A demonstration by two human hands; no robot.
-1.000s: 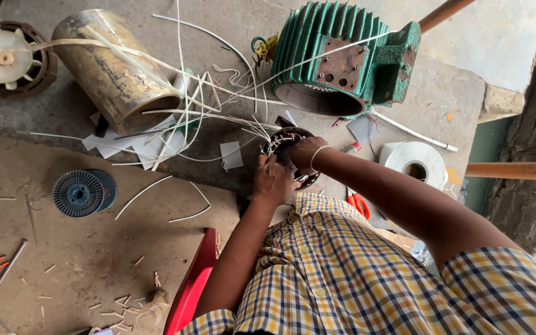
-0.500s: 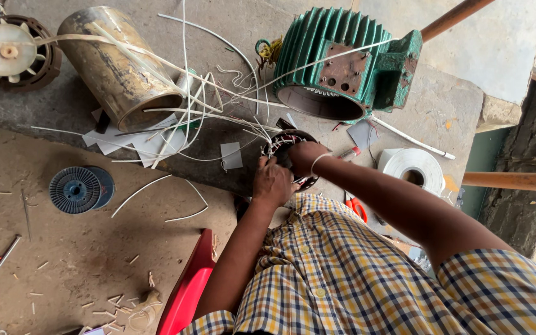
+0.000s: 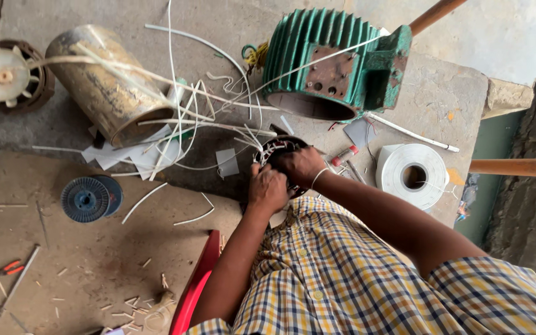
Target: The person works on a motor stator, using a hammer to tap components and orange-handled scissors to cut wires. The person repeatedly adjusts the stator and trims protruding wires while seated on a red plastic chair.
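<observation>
Right at the edge of the stone slab (image 3: pixel 454 93), against the person's lap, sits a small round stator (image 3: pixel 278 149) — a dark ring with pale windings showing along its upper rim, most of it hidden under the hands. Both the left hand (image 3: pixel 268 188) and the right hand (image 3: pixel 303 166) are curled shut on it, fingers bent over its near side; a thin band circles the right wrist.

Stiff white sleeving strips (image 3: pixel 175 124) fan out from the ring across the rough grey stone. Beyond it lies a green ribbed motor housing (image 3: pixel 324 59), cast metal, open end down. To the right rests a roll of white tape (image 3: pixel 412 175); to the left a tarnished, brassy cylinder (image 3: pixel 103 87) on its side. A dark blue plastic spool (image 3: pixel 86 199) lies on the dusty floor below.
</observation>
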